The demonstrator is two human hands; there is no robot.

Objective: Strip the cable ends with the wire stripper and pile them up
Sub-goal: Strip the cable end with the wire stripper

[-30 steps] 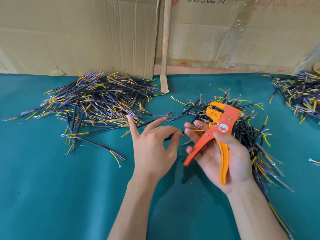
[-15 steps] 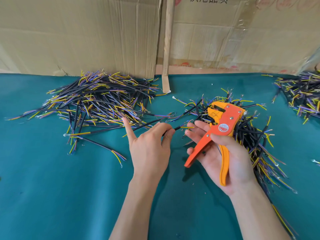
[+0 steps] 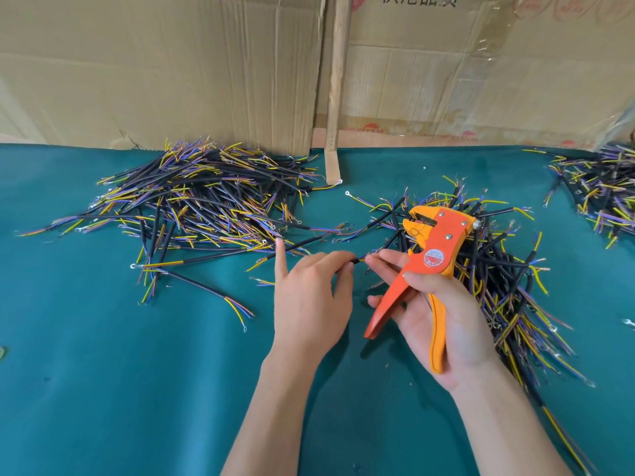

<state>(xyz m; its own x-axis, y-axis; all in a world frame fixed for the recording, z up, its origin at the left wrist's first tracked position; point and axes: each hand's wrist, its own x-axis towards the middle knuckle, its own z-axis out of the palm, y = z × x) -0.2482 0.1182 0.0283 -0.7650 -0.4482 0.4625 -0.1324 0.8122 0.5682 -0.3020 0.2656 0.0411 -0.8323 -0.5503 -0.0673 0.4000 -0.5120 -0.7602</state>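
My right hand grips the orange wire stripper, jaws up and handles spread apart. My left hand pinches a short black cable near its right end, index finger sticking up. The cable runs up and left from my fingers toward the big pile of cables at the back left. The fingertips of my right hand touch the coloured wires at the cable's end, just beside my left fingers. A second pile of cables lies under and behind my right hand.
A third heap of cables sits at the far right edge. Cardboard boxes wall off the back of the teal table. A loose cable lies in front of the left pile.
My left hand has closed its fingers on the black cable and brought its end to my right fingertips. The stripper has barely moved.
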